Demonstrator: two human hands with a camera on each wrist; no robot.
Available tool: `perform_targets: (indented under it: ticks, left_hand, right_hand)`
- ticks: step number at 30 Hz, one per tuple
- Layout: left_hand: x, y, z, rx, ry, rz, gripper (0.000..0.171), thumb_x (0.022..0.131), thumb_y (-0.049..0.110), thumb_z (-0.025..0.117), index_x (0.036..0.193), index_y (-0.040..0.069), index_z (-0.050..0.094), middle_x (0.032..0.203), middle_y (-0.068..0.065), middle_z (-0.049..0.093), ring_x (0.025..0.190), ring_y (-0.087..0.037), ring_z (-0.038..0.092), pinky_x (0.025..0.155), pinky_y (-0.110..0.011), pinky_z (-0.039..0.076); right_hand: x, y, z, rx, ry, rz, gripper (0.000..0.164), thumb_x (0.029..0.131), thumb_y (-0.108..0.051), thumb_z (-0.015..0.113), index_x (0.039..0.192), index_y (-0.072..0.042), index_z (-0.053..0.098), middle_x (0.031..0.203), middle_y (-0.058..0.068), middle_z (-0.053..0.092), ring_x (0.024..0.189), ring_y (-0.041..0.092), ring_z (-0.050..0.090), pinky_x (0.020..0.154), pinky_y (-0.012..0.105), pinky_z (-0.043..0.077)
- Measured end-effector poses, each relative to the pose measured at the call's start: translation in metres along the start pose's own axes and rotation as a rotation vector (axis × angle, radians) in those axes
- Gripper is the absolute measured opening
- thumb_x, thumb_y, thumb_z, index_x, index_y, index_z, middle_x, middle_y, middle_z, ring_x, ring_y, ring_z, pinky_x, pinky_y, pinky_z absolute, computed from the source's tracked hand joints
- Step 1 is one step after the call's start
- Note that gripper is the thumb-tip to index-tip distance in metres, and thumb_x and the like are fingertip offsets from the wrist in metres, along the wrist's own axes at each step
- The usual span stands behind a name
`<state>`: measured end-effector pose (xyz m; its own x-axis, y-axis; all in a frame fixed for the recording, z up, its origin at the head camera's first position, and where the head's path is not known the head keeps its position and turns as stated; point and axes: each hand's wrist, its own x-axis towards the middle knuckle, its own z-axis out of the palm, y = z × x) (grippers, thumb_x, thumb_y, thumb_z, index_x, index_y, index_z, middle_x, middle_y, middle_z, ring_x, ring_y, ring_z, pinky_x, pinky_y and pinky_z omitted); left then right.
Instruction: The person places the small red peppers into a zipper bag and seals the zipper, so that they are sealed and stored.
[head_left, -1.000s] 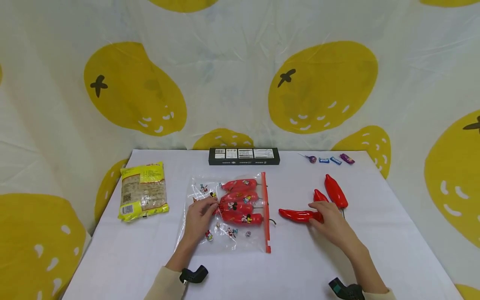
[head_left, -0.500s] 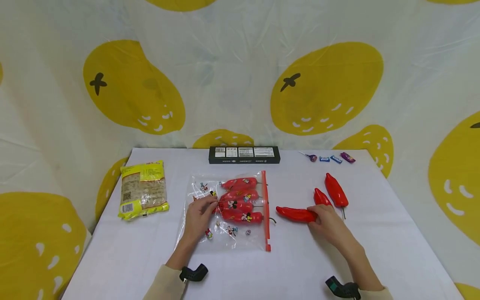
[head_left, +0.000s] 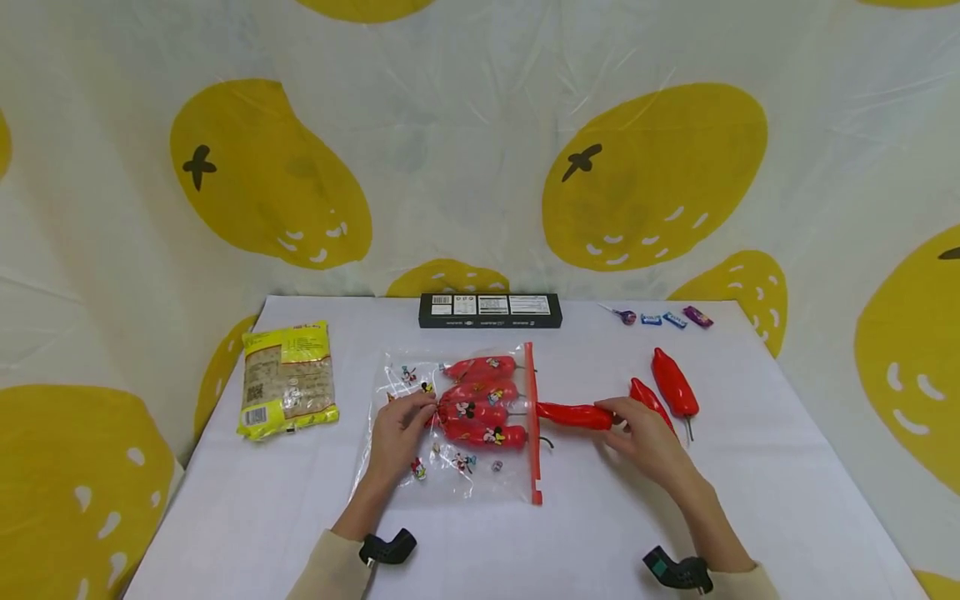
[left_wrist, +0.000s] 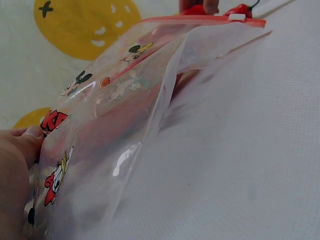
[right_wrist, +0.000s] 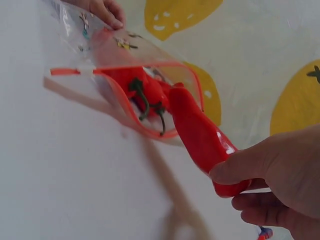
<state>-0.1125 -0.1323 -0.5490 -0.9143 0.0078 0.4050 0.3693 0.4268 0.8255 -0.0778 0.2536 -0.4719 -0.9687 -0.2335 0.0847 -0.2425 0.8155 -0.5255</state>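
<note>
A clear zip bag [head_left: 465,487] with cartoon prints and a red zip edge lies on the table, several red chili peppers [head_left: 480,433] inside. My left hand [head_left: 401,433] pinches its film near the peppers' tips. Between thumb and fingers my right hand [head_left: 648,433] holds another red chili pepper [head_left: 573,415] by its stem end, tip pointing left. In the right wrist view the bag's mouth [right_wrist: 200,92] gapes and the held chili's tip [right_wrist: 180,90] is right at it. Green stems [right_wrist: 140,97] show inside. Two loose chilies, one slender [head_left: 648,400] and one thicker [head_left: 675,383], lie beyond my right hand.
A yellow food packet [head_left: 288,382] lies at the left. A long black box [head_left: 490,311] stands at the back edge, and a lollipop [head_left: 626,317] with several wrapped candies [head_left: 697,317] lies back right. A lemon-print cloth [head_left: 465,167] hangs behind the table.
My right hand has moved left with the chili, bringing its tip from open table to the bag's red zip edge. My left hand has stayed in place on the bag.
</note>
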Motion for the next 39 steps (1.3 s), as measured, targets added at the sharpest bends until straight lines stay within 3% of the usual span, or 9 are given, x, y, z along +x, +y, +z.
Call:
perform_targets:
  ticks: [4, 9, 14, 18, 27, 32, 39]
  left_hand:
    - [-0.001, 0.001, -0.001, -0.002, -0.008, -0.023, 0.015, 0.088, 0.024, 0.065, 0.098, 0.016, 0.072, 0.105, 0.001, 0.072, 0.105, -0.018, 0.065, 0.096, -0.028, 0.045]
    - [-0.001, 0.002, -0.002, 0.009, -0.009, -0.079, 0.013, 0.088, 0.026, 0.065, 0.098, 0.022, 0.072, 0.107, 0.006, 0.071, 0.107, -0.012, 0.062, 0.099, -0.029, 0.042]
    - [0.0, 0.006, -0.002, 0.003, -0.005, -0.103, 0.013, 0.088, 0.026, 0.065, 0.098, 0.022, 0.072, 0.107, 0.008, 0.07, 0.108, -0.009, 0.061, 0.1, -0.031, 0.04]
    - [0.0, 0.007, -0.002, 0.006, -0.005, -0.089, 0.013, 0.088, 0.025, 0.065, 0.098, 0.02, 0.072, 0.107, 0.007, 0.07, 0.107, -0.012, 0.062, 0.099, -0.032, 0.04]
    - [0.0, 0.003, -0.001, 0.022, -0.009, -0.065, 0.015, 0.089, 0.027, 0.064, 0.1, 0.021, 0.071, 0.107, 0.005, 0.071, 0.106, -0.015, 0.063, 0.097, -0.034, 0.042]
    - [0.0, 0.001, -0.001, 0.007, -0.013, -0.055, 0.012, 0.089, 0.027, 0.064, 0.099, 0.024, 0.071, 0.107, 0.006, 0.07, 0.107, -0.014, 0.062, 0.097, -0.033, 0.042]
    - [-0.001, -0.001, -0.001, -0.016, -0.027, -0.03, 0.012, 0.089, 0.027, 0.063, 0.099, 0.024, 0.07, 0.107, 0.007, 0.07, 0.107, -0.011, 0.062, 0.097, -0.025, 0.044]
  right_hand:
    - [0.003, -0.011, 0.002, 0.104, -0.059, -0.051, 0.051, 0.075, -0.018, 0.078, 0.123, -0.016, 0.059, 0.114, -0.001, 0.065, 0.093, 0.015, 0.059, 0.07, 0.019, 0.053]
    - [0.008, -0.016, 0.0, 0.262, -0.213, -0.076, 0.046, 0.08, -0.019, 0.074, 0.124, -0.019, 0.059, 0.11, -0.004, 0.064, 0.088, 0.014, 0.058, 0.071, 0.021, 0.053]
    - [0.013, -0.006, 0.001, 0.389, -0.406, -0.023, 0.04, 0.087, -0.03, 0.065, 0.126, -0.021, 0.058, 0.115, -0.001, 0.064, 0.099, 0.015, 0.058, 0.076, 0.022, 0.054]
    - [0.016, -0.004, 0.006, 0.424, -0.483, 0.003, 0.038, 0.088, -0.031, 0.063, 0.125, -0.02, 0.059, 0.116, 0.002, 0.064, 0.101, 0.015, 0.057, 0.077, 0.026, 0.055]
    - [0.024, -0.021, 0.024, 0.406, -0.502, -0.017, 0.041, 0.089, -0.032, 0.062, 0.128, -0.018, 0.056, 0.115, 0.001, 0.063, 0.099, 0.017, 0.057, 0.075, 0.02, 0.052]
    - [0.027, -0.034, 0.036, 0.38, -0.425, -0.015, 0.04, 0.085, -0.035, 0.067, 0.122, -0.023, 0.058, 0.1, -0.003, 0.064, 0.085, 0.014, 0.057, 0.068, 0.02, 0.051]
    - [0.027, -0.045, 0.059, 0.388, -0.287, -0.033, 0.039, 0.081, -0.029, 0.073, 0.115, -0.014, 0.06, 0.088, -0.003, 0.063, 0.073, 0.008, 0.057, 0.064, 0.019, 0.053]
